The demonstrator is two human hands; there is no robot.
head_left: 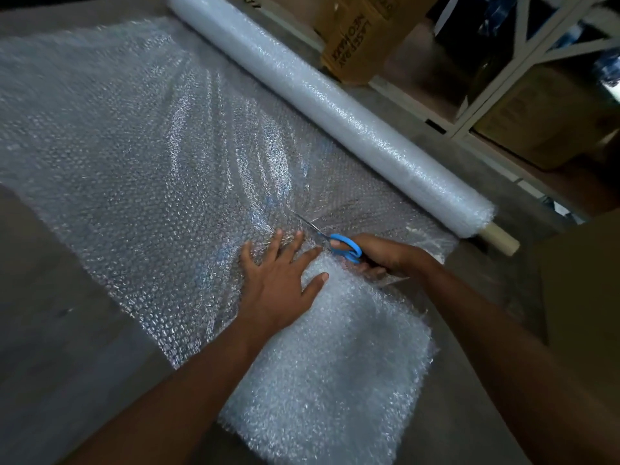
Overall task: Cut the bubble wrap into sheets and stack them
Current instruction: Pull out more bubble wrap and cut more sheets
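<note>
A long roll of bubble wrap [322, 99] lies diagonally on the grey floor, with a wide sheet [134, 146] unrolled from it toward the left. My right hand [385, 256] grips blue-handled scissors [345, 248] whose blades point up-left into the sheet. My left hand [278, 280] presses flat, fingers spread, on the wrap just left of the blades. Below my hands lies a whiter stack of cut sheets [335, 380], partly under my left palm.
Cardboard boxes [359, 31] and white metal shelving [523, 62] stand behind the roll at the upper right. A brown cardboard surface [583, 297] sits at the right edge. Bare grey floor [67, 330] lies to the left.
</note>
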